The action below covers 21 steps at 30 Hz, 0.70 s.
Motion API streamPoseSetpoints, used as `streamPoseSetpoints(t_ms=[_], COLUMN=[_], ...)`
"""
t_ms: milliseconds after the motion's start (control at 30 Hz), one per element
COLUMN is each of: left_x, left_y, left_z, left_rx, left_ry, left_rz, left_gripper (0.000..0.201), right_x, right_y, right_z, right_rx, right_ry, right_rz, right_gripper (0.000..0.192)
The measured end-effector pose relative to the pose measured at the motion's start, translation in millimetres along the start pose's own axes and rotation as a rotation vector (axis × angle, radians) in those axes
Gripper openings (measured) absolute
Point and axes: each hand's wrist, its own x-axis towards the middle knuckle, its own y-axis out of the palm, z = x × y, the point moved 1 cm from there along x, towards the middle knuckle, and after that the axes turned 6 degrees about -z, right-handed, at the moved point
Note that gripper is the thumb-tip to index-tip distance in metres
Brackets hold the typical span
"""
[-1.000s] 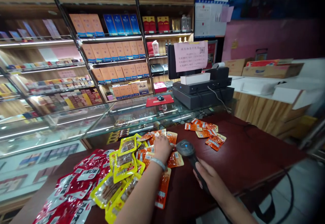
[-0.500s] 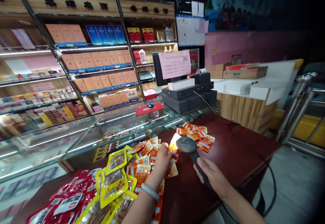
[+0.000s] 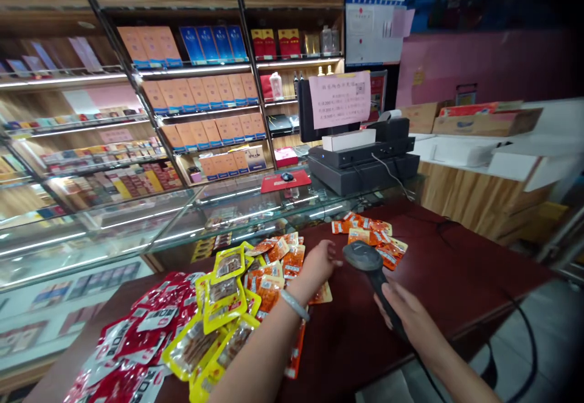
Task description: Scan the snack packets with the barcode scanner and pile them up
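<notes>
My right hand (image 3: 406,308) grips the handle of a black barcode scanner (image 3: 365,257), whose head is raised over the dark red table. To the left of the scanner head, my left hand (image 3: 323,262) has loosely bent, parted fingers, and no packet shows in them. Beneath and beside that arm lies a heap of orange snack packets (image 3: 269,293). A smaller group of orange packets (image 3: 393,253) lies beyond the scanner, partly hidden by it. Yellow-edged snack packs (image 3: 223,296) overlap the orange heap on its left. Red snack packets (image 3: 141,336) are piled at the far left.
Behind the table runs a glass display counter (image 3: 182,220) with a red mouse mat (image 3: 285,181) and a cash register (image 3: 365,165) on it. The scanner's cable trails off the table's near right side. Shelves of boxes (image 3: 201,95) line the back wall.
The orange packet that my left hand held under the scanner's light is no longer in its fingers. The bright light has gone out. The view has shifted, with things appearing farther right.
</notes>
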Motion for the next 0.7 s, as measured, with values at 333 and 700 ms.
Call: streamPoseSetpoints(t_ms=[333,700], left_x=[-48,-38], left_y=[-72.2,-44.3], left_z=[28,13], left_rx=[0.944,0.377], left_ry=[0.096,-0.123], left_rz=[0.249,0.05], left_gripper=[0.055,0.045], right_x=[-12,-31], right_y=[9,5], right_z=[-21,-13], right_rx=[-0.123,-0.012], right_ry=[0.017,0.072], right_rz=[0.136,-0.004], right_gripper=[0.051,0.061])
